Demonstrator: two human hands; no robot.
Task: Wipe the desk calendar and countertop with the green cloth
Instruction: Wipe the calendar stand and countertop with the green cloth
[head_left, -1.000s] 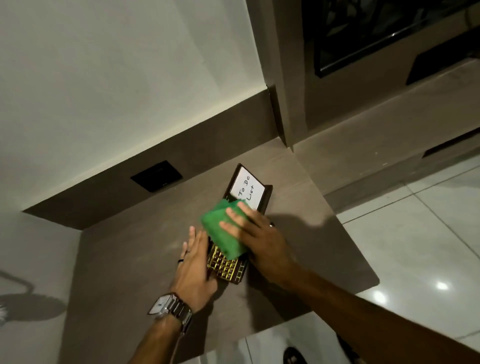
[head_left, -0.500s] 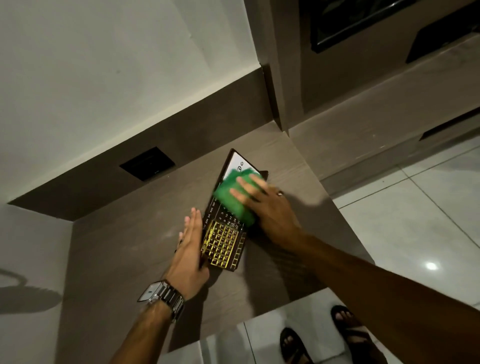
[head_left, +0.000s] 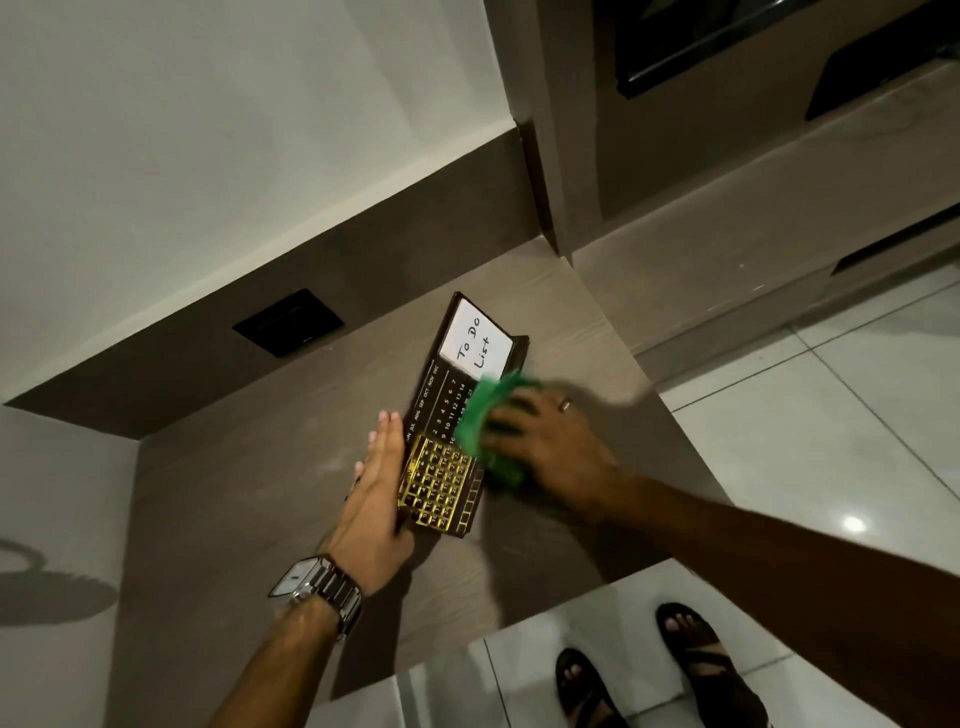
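A dark brown desk calendar (head_left: 441, 410) lies flat on the grey-brown countertop (head_left: 249, 483), with a white "To Do List" panel at its far end and a gold grid at its near end. My right hand (head_left: 550, 447) presses the green cloth (head_left: 485, 421) onto the calendar's right edge; the cloth is blurred by motion. My left hand (head_left: 376, 493), fingers straight and together, rests flat against the calendar's left edge. A watch sits on that wrist.
A black wall plate (head_left: 288, 322) is set in the dark backsplash behind the counter. A wall column (head_left: 550, 171) bounds the counter on the right. Pale floor tiles (head_left: 831, 415) lie beyond the counter's front edge, where two sandalled feet (head_left: 660, 670) stand.
My right hand has slid the green cloth from the far "To Do List" end down and to the right side of the calendar, uncovering the white panel. My left hand has stayed at the left edge.
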